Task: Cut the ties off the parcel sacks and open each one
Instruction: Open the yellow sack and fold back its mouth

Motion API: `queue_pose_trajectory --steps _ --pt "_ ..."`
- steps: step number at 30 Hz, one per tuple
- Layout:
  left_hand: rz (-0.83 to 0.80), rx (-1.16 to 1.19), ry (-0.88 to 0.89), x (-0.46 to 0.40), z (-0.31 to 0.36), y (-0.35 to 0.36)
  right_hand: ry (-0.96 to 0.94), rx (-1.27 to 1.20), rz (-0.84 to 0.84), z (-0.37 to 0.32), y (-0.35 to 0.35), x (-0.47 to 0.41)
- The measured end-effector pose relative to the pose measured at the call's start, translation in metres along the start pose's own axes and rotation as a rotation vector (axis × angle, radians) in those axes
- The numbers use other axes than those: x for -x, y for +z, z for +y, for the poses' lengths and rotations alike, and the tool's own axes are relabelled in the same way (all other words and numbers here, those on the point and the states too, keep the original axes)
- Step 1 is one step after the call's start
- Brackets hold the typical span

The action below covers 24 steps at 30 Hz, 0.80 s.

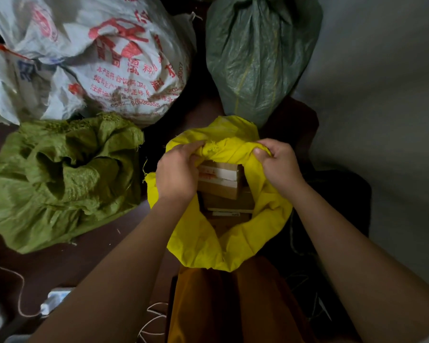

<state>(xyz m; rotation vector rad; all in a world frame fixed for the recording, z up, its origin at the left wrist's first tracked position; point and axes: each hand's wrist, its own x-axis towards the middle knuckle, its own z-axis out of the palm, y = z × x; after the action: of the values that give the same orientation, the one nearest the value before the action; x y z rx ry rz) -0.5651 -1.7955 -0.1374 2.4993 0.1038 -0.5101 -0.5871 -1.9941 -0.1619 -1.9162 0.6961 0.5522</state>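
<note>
Yellow sack [223, 233] stands on the floor [67, 263] directly below the head camera, mouth up. Left hand [176, 173] and right hand [278, 164] each pinch the far rim, one either side of the opening; cartons [221, 184] visible inside. Four sacks counted: yellow, olive [60, 184], white printed [104, 58], dark green [258, 55], apparently still gathered shut.

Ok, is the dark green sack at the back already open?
No, the dark green sack stands with its neck gathered shut at the top, while both hands spread the mouth of the yellow sack in front of it.
</note>
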Motion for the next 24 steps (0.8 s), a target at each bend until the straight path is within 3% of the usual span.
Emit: queue_pose_trajectory --steps 6,14,18,20,22,24 --pt "-0.055 0.09 0.007 -0.01 0.02 -0.014 0.188 -0.252 0.001 0.004 -0.006 0.036" --pt "-0.288 0.058 0.212 -0.044 0.06 -0.021 0.463 -0.638 0.192 0.015 -0.002 0.053" --pt "-0.131 -0.388 0.376 -0.04 0.061 -0.001 0.476 -0.63 0.369 0.025 -0.016 0.031" --pt "-0.017 -0.505 0.391 -0.028 0.055 0.007 0.461 -0.552 0.382 0.033 -0.026 0.023" --pt "0.045 -0.553 0.339 -0.014 0.047 0.015 0.458 -0.491 0.364 0.042 -0.035 0.02" --pt "-0.009 -0.54 0.224 -0.003 0.041 0.023 0.437 -0.386 0.347 0.051 -0.042 0.021"
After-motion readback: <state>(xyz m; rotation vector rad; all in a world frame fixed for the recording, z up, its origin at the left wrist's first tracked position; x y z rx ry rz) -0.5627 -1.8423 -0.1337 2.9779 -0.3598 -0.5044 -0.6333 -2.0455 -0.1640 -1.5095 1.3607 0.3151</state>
